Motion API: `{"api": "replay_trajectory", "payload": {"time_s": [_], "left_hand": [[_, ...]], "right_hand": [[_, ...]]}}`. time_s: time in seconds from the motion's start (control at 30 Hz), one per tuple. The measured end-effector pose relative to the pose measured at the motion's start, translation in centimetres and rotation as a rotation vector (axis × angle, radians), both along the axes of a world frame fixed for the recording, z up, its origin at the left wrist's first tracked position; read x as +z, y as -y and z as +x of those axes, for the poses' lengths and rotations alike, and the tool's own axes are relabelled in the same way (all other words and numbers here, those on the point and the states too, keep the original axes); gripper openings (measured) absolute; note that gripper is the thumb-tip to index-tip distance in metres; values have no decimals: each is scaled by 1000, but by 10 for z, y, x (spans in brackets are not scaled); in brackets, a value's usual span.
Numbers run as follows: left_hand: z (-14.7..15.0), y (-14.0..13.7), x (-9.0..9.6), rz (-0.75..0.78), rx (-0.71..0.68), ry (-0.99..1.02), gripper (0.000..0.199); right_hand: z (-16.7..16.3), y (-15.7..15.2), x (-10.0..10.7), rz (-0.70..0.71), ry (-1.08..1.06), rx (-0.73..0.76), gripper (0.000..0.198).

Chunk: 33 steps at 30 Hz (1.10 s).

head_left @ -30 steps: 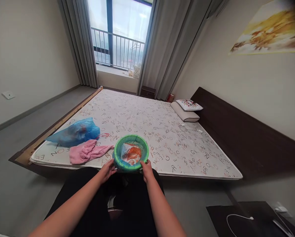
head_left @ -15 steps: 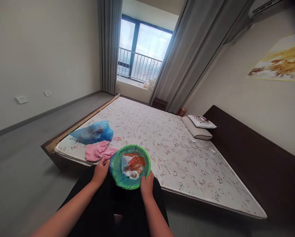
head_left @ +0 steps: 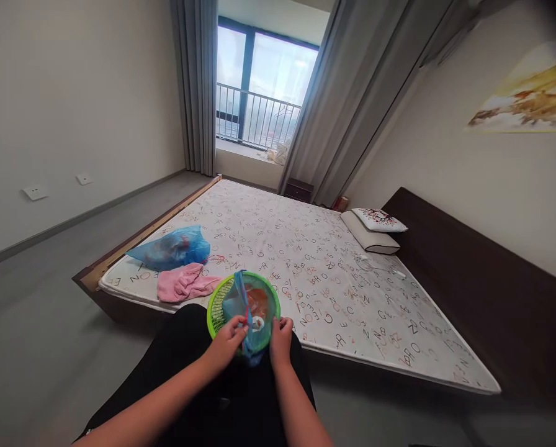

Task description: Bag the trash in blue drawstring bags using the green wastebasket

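Observation:
A green basket (head_left: 216,311) with a mesh wall rests on my lap at the bed's edge. Inside it is a translucent blue plastic bag (head_left: 234,304) with orange and white rubbish (head_left: 258,304) in it. My left hand (head_left: 230,338) pinches the bag's edge, where a red drawstring shows, and holds it over the basket's middle. At the basket's right rim, my right hand (head_left: 280,338) is closed; its fingertips meet the rim and the bag's edge, and I cannot tell which of the two it grips.
On the mattress (head_left: 334,298) to the left lie a pink cloth (head_left: 185,284) and a filled blue bag (head_left: 175,247). Pillows (head_left: 375,230) sit by the dark headboard (head_left: 468,261). A wooden bed rail (head_left: 152,226) runs along the left side.
My left hand has drawn the bag's left edge off the rim and inward to the right, baring the basket's mesh. My right hand stays at the right rim.

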<state>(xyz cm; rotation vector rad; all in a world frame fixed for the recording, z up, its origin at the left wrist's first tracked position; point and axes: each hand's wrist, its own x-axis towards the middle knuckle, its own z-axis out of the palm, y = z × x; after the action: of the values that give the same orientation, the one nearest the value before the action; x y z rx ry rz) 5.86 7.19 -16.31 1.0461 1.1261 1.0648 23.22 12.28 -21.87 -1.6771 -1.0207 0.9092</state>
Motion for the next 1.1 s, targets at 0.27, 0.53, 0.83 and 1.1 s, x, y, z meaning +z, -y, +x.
{"api": "replay_trajectory", "payload": {"time_s": [0.27,0.53,0.83,1.1], "left_hand": [[-64,-18,19,-18,367,34,57],[-90,-12,7,-100,293,4,58],[-97,-5,11,-62,66,-374,49],[-104,-7,11,12,123,-572,31]], "right_hand": [[34,-4,4,39,-669,10,51],[32,-3,14,-159,-782,213,48],[24,1,10,-39,-643,281,40],[34,3,14,40,-767,103,35]]}}
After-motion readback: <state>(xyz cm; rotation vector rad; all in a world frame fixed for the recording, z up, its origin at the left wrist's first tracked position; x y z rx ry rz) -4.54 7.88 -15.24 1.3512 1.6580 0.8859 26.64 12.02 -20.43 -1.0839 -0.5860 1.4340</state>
